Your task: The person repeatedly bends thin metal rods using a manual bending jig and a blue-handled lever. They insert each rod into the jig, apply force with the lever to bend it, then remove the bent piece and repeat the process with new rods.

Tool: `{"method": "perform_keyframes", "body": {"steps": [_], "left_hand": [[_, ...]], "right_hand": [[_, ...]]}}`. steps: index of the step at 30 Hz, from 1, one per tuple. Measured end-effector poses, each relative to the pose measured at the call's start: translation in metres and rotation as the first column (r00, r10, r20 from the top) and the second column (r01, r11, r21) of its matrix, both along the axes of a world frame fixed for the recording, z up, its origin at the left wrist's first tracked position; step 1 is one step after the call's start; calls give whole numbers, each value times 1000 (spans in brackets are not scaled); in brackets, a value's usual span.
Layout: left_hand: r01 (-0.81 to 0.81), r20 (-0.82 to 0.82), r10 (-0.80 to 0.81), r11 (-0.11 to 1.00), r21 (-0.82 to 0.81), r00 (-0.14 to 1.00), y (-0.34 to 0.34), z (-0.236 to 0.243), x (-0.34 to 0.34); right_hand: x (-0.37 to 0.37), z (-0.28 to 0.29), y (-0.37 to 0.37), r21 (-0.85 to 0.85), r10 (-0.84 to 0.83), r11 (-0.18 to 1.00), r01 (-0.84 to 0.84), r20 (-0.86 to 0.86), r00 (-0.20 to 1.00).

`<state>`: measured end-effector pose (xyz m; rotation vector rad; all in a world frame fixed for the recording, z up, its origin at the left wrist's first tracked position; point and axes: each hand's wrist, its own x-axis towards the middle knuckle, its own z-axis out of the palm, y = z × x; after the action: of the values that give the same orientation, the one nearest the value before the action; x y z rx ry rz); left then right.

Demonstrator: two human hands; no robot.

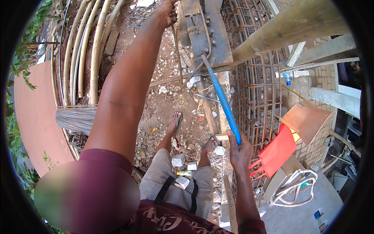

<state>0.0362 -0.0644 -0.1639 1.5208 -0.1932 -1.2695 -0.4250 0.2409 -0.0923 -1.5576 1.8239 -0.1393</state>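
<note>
The right hand's fingers (238, 137) are wrapped closed around the lower end of a blue bar (226, 103), which slants up and away to a bare metal tip at the near end of a narrow tabletop (221, 46). Up at the edge of view, the left hand (167, 14) is curled into a fist, seemingly around a thin rusty rod (178, 56) that hangs down from it. Another thin rod, the bent rod (207, 29), lies along the tabletop among short upright pegs (208, 22), curving round near the bar's tip.

Just to the right, a thick pole (296, 31) cuts across at a slant, hiding part of a long rusty steel cage (259, 93) that crowds the bar's right side. Farther right I see a blue bottle (287, 79), a brown panel (307, 121), a red sheet (277, 150) and a pale coiled hose (296, 191).

Below, sandalled feet stand on stony ground (156, 117), a timber strip (208, 111) beside them; pale blocks (178, 160) lie nearer the person, close to the legs. Over on the left are long bamboo poles (97, 50), a bundle of thin rods (76, 118) partly behind the left arm, and a big brown board (35, 113).
</note>
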Motion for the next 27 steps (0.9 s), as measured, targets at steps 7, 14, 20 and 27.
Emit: {"method": "perform_keyframes", "body": {"steps": [7, 14, 20, 27], "left_hand": [[-6, -38, 5, 1000, -4, 999, -1, -12, 7], [44, -117, -50, 998, -52, 992, -3, -29, 18], [69, -161, -87, 991, -118, 983, 1, -31, 22], [82, -106, -99, 985, -149, 989, 7, -21, 14]], "right_hand": [[-7, -13, -9, 419, 84, 886, -199, 276, 957], [2, -28, -1, 553, -180, 814, -176, 529, 829], [44, -70, 55, 411, -208, 904, -116, 663, 719], [206, -127, 114, 402, -421, 905, 138, 805, 419]]}}
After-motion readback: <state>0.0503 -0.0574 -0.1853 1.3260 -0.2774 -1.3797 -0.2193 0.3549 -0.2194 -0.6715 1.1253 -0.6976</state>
